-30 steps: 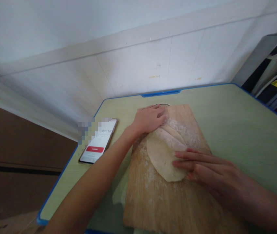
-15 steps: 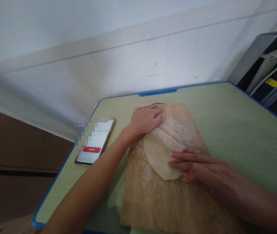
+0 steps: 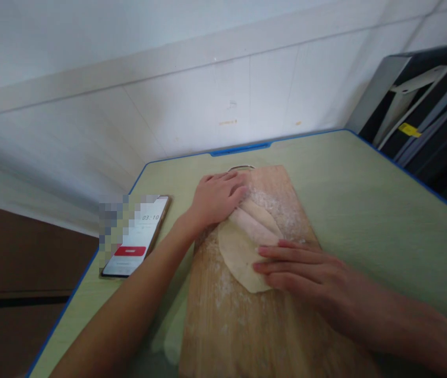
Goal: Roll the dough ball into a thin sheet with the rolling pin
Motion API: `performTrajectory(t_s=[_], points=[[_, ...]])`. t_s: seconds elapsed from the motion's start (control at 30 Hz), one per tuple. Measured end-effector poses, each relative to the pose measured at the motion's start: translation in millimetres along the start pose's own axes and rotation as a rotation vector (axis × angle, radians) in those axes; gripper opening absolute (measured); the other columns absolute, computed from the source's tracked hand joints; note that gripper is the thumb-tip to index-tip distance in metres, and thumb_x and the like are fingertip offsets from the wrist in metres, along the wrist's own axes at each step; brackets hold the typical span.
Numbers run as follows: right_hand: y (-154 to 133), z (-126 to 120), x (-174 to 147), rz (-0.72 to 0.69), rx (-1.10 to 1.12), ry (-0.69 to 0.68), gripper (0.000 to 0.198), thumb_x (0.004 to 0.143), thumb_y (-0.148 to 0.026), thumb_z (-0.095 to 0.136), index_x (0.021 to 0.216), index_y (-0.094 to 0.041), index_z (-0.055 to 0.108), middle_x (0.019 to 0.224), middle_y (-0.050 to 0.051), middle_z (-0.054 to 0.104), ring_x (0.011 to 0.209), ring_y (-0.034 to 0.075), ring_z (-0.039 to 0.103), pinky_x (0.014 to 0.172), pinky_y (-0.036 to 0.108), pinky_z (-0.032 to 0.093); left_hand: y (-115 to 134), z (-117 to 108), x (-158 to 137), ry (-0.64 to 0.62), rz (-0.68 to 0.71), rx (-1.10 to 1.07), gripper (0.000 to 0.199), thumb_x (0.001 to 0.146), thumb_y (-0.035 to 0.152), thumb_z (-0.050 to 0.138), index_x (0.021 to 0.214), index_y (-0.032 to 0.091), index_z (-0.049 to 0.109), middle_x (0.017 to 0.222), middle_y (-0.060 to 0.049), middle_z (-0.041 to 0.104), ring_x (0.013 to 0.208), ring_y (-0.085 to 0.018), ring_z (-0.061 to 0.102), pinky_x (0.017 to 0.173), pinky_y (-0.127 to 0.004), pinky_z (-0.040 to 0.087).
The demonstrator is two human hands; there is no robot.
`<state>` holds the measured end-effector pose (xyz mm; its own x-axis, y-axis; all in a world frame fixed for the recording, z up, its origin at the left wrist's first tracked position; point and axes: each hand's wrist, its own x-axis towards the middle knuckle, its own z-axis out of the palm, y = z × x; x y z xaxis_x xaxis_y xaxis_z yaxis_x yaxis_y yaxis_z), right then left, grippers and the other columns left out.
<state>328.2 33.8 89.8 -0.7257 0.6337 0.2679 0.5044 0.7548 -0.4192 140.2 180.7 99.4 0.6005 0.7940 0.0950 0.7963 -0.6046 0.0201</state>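
Observation:
A flat, pale sheet of dough (image 3: 240, 257) lies on a floured wooden board (image 3: 223, 331). Across it runs a slim, flour-dusted rolling pin (image 3: 254, 226), slanting from upper left to lower right. My left hand (image 3: 217, 197) rests palm down over the pin's far left end, fingers stretched out, and covers that end. On the near right end lies my right hand (image 3: 306, 270), its fingers straight and flat, with the fingertips reaching over the dough. Neither hand wraps round the pin as far as I can see.
A phone (image 3: 136, 236) showing a timer lies left of the board on the green table (image 3: 349, 199), which has a blue edge. A metal ring (image 3: 241, 167) shows at the board's far end. A white wall (image 3: 192, 115) stands behind; dark folded items (image 3: 424, 115) lean at right.
The view has swung right, so everything sits further left in the picture. Both hands stay on the rolling pin, which has shifted only slightly over the dough.

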Motion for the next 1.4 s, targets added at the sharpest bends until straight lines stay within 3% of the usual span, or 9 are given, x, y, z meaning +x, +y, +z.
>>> performTrajectory(t_s=[0.1,0.3,0.53,0.7,0.93,1.13,1.4], points=[[-0.3,-0.4,0.1,-0.008,-0.007,-0.016,0.043,0.094,-0.004,0.029,0.12,-0.014,0.063,0.133,0.01,0.06,0.131,0.015,0.045,0.111,0.036,0.034,-2.7,0.4,-6.3,0.003,-0.023,0.013,0.045,0.099,0.029,0.028,0.134,0.02,0.054,0.144,-0.005,0.05,0.133,-0.021,0.046,0.112,-0.041,0.032],[1.9,-3.8,-0.1,0.021,0.024,0.0,0.044,0.089,-0.003,0.032,0.119,-0.011,0.063,0.139,0.011,0.055,0.139,0.017,0.032,0.111,0.038,0.033,3.9,-3.4,22.6,-0.023,0.033,-0.002,0.044,0.095,0.037,0.039,0.134,0.023,0.054,0.144,-0.003,0.051,0.131,-0.019,0.049,0.109,-0.034,0.036],[-2.3,-7.3,5.6,0.014,0.042,-0.062,0.049,0.083,0.001,0.029,0.117,-0.011,0.063,0.132,0.011,0.061,0.137,0.016,0.035,0.111,0.036,0.032,2.5,-1.3,3.8,0.012,-0.022,0.014,0.044,0.098,0.03,0.028,0.13,0.023,0.057,0.141,-0.002,0.054,0.131,-0.019,0.049,0.11,-0.038,0.034],[2.2,-1.1,1.5,0.023,0.116,-0.015,0.044,0.083,-0.002,0.037,0.118,-0.013,0.062,0.14,0.011,0.053,0.141,0.019,0.026,0.112,0.044,0.031,8.0,-2.8,28.4,-0.026,0.019,0.0,0.048,0.096,0.041,0.037,0.137,0.021,0.05,0.144,-0.003,0.051,0.133,-0.019,0.047,0.11,-0.033,0.034],[-1.3,-4.1,2.6,0.04,0.055,-0.026,0.051,0.082,0.003,0.031,0.12,-0.011,0.061,0.132,0.01,0.061,0.137,0.017,0.035,0.111,0.038,0.032,5.3,-1.7,16.8,-0.004,0.007,-0.015,0.043,0.098,0.032,0.03,0.131,0.025,0.056,0.143,0.001,0.052,0.131,-0.016,0.049,0.11,-0.033,0.034],[-0.5,-6.3,4.8,0.029,0.11,-0.019,0.045,0.08,-0.001,0.037,0.115,-0.009,0.063,0.133,0.013,0.06,0.138,0.022,0.034,0.111,0.043,0.032,9.7,-0.4,33.6,-0.015,-0.005,-0.035,0.049,0.095,0.042,0.038,0.138,0.021,0.05,0.144,-0.003,0.05,0.132,-0.02,0.048,0.11,-0.033,0.035],[-0.3,-4.4,1.5,0.008,0.066,0.028,0.051,0.078,0.006,0.03,0.112,-0.01,0.064,0.127,0.01,0.065,0.137,0.017,0.037,0.112,0.037,0.031,6.7,-2.0,22.9,-0.016,-0.05,-0.051,0.043,0.097,0.034,0.033,0.131,0.025,0.056,0.142,0.001,0.053,0.132,-0.016,0.048,0.111,-0.029,0.033]])
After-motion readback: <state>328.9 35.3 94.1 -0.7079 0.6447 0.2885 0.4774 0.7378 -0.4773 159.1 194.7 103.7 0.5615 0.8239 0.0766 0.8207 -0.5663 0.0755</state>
